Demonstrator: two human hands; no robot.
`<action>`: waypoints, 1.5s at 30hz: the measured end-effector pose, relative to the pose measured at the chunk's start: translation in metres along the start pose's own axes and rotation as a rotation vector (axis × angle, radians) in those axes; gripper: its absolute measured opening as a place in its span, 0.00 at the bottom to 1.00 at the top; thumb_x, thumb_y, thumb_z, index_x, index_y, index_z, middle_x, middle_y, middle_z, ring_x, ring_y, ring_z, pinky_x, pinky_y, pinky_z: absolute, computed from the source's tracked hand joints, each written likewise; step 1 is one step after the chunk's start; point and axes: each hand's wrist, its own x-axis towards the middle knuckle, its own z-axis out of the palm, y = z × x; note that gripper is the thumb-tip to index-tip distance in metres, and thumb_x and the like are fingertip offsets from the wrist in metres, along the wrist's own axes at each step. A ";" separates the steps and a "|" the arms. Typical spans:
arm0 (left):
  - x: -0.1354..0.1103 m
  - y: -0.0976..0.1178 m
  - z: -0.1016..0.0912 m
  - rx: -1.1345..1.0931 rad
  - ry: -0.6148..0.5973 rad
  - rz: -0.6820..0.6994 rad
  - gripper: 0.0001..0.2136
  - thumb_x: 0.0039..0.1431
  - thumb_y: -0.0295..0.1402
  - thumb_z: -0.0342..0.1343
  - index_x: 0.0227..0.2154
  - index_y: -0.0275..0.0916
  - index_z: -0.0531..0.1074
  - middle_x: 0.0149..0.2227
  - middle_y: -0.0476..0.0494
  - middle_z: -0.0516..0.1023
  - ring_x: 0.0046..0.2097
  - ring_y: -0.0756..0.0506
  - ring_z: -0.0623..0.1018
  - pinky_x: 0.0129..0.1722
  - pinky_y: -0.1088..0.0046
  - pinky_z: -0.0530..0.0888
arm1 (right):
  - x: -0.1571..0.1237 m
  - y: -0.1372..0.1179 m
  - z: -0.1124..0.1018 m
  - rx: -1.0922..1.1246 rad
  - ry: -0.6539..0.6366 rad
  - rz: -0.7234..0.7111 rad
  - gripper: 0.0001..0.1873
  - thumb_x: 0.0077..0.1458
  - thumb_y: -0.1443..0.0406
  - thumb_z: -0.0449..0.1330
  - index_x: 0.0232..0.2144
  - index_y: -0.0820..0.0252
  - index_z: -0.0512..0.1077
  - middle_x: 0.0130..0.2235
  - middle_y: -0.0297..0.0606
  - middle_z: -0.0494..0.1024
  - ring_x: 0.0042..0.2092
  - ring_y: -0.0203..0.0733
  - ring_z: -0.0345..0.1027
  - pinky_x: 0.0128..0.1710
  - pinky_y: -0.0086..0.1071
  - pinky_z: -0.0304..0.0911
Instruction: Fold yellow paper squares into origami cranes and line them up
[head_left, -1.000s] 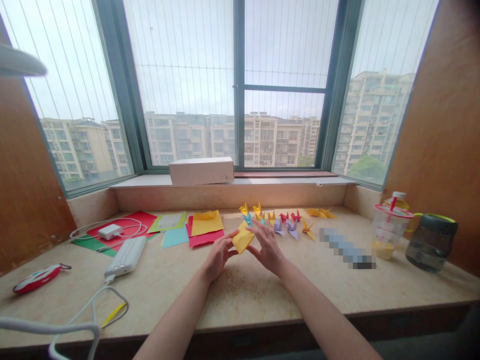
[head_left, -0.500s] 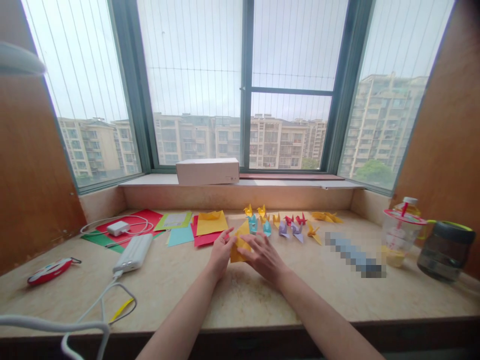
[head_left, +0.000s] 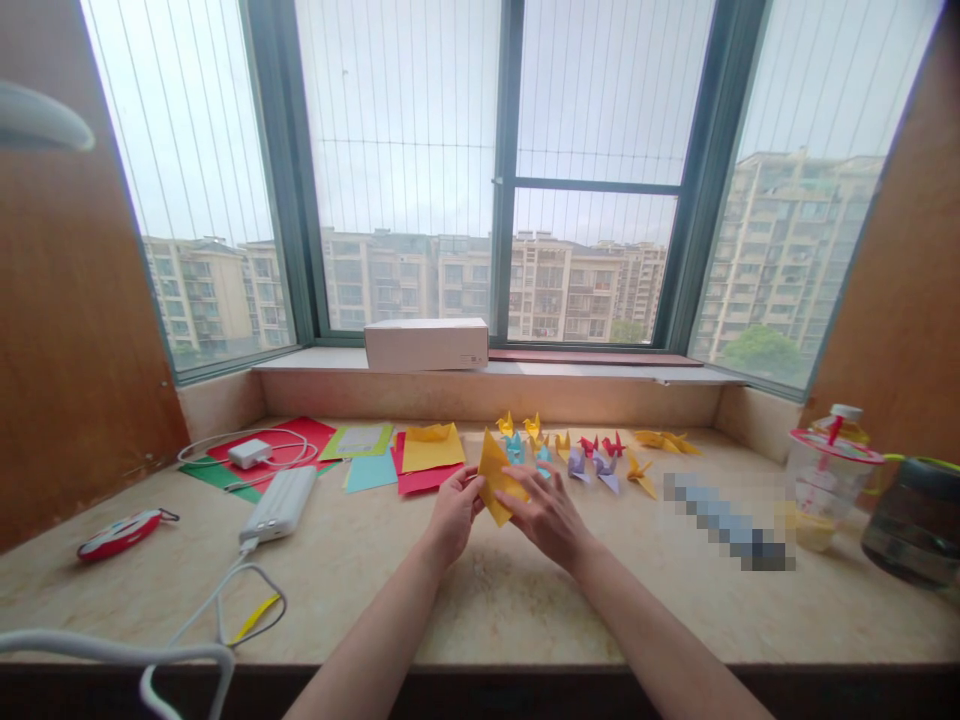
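Toward the middle of the surface [head_left: 480, 620], short of its far edge, a folded yellow paper [head_left: 492, 478] is held between both hands. The left hand [head_left: 452, 512] pinches its left side, fingers nearly together; the right hand [head_left: 553, 518], loosely curled, holds the right side, fingertips over its face, probably to steady it. Its long axis runs near to far, one sharp corner pointing at the far edge (the window side).
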 end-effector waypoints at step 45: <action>-0.012 -0.003 0.013 0.224 -0.222 -0.095 0.19 0.44 0.43 0.70 0.34 0.32 0.79 0.33 0.36 0.83 0.35 0.39 0.83 0.42 0.63 0.77 | 0.002 0.022 0.017 1.184 0.433 0.820 0.25 0.43 0.56 0.72 0.43 0.59 0.75 0.34 0.37 0.79 0.36 0.43 0.75 0.40 0.37 0.72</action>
